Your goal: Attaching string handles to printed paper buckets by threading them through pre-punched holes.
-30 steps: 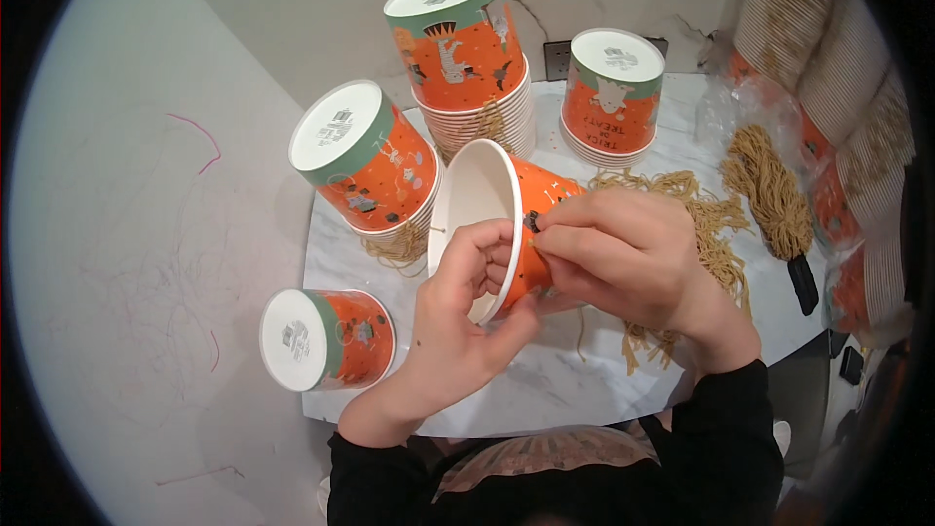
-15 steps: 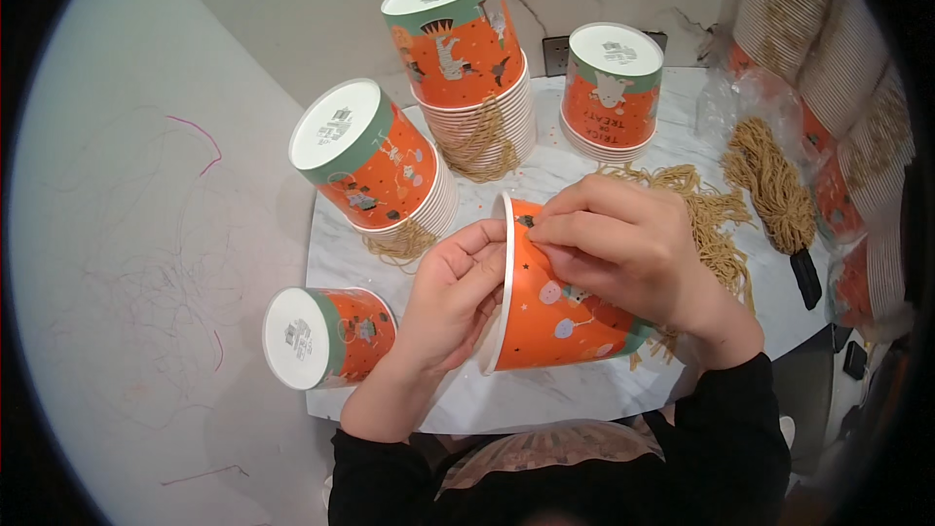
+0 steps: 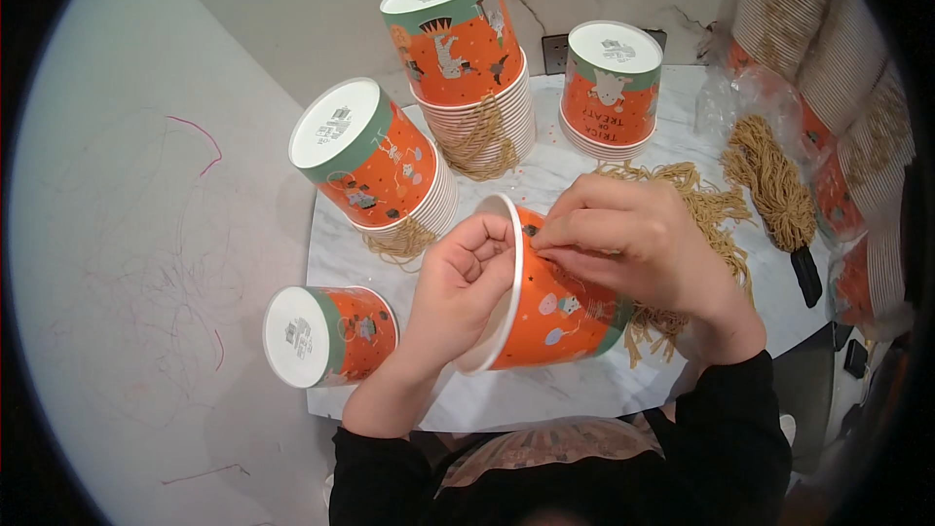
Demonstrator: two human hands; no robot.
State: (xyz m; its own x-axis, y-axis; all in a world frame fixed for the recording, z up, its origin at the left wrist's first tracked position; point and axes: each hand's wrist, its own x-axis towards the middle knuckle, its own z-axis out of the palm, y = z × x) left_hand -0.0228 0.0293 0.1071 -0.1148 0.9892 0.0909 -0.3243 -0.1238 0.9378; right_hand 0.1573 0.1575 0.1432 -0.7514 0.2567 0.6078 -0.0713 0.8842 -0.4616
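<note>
One orange paper bucket (image 3: 565,317) is held over the near part of the marble-look table (image 3: 409,414), tipped on its side, mouth to the left, green base end to the right; contact with the table can't be told. It is likely tipped this way so that the wall near the rim can be reached from inside and outside at once. The left hand (image 3: 467,282) is half closed, fingers curled in at the mouth by the rim; probably the wall is backed from within, but what is gripped there is hidden. The right hand (image 3: 628,244) is bunched, thumb and fingertips brought close together at the outer wall just below the rim; whether they meet, or on what, can't be told. A loose cord heap (image 3: 716,234) is spread beside the right hand, presumably for easy reach, with a tied cord bundle (image 3: 769,180) farther right. Upside-down buckets are nested in a left stack (image 3: 365,166), a middle stack (image 3: 453,58) and a right stack (image 3: 612,102), likely to save space; cord loops are hung down the left and middle ones. A separate bucket (image 3: 355,331) is placed left of the left forearm.
</note>
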